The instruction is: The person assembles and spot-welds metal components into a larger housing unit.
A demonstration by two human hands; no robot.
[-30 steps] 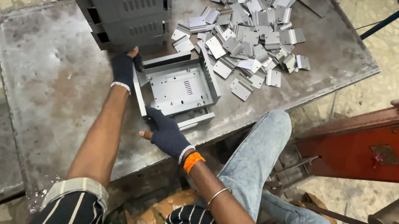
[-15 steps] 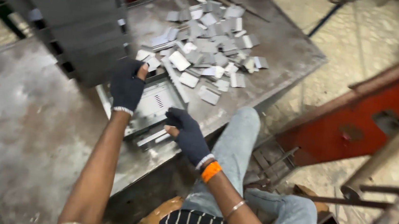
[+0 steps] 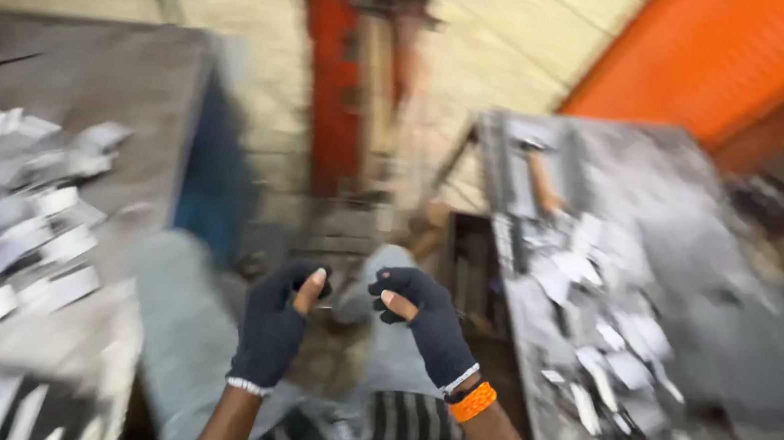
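The picture is heavily blurred by motion. My left hand, in a dark glove with the thumb tip bare, is curled in front of my body above my lap. My right hand, also gloved and with an orange band at the wrist, is curled just to the right of it. The two hands are close together and do not touch. Nothing shows clearly in either hand. My jeans-covered knees lie below them.
A grey metal table with several small pale metal plates stands at the left. A second metal table with scattered plates is at the right. Behind are a red frame, an orange machine panel and a tiled floor.
The view has swung sharply right, away from the grey metal box. Both hands have left that box and come together over my lap.
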